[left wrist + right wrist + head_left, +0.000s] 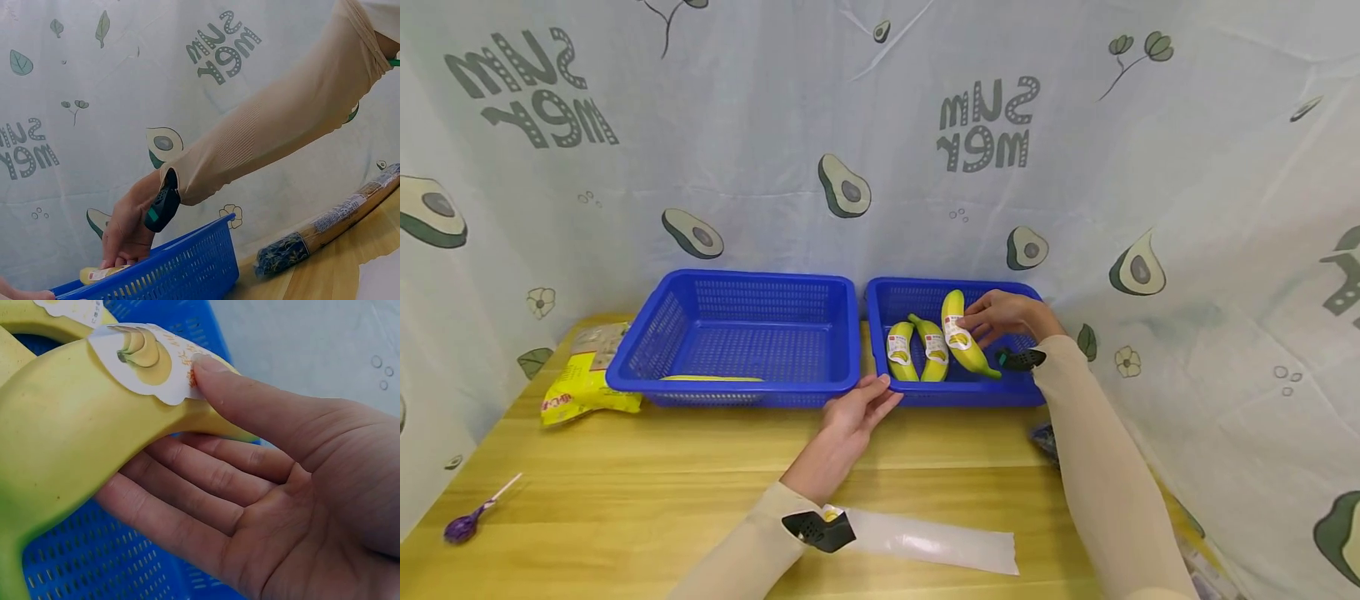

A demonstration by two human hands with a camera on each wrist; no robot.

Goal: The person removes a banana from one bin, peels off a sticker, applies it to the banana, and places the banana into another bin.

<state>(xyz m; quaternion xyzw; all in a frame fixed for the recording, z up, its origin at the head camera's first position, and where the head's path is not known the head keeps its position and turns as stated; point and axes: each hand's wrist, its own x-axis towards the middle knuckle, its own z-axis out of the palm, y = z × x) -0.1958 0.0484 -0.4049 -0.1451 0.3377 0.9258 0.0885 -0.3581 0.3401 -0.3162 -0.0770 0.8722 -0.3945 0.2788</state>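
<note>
Right hand (1003,317) curls thumb and fingers around the labelled banana (962,335) inside the right blue basket (953,392), beside two more bananas (917,352), while the left hand (859,410) rests relaxed fingers against that basket's front rim.

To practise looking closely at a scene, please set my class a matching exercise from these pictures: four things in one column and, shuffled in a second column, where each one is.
Things
1. right hand
2. left hand
3. purple lollipop
4. yellow packet

Places
A. on the table beside the left basket
B. near the table's front left corner
C. holding a banana over the right basket
D. fingertips at the right basket's front rim

Pairs: 1-C, 2-D, 3-B, 4-A
</note>
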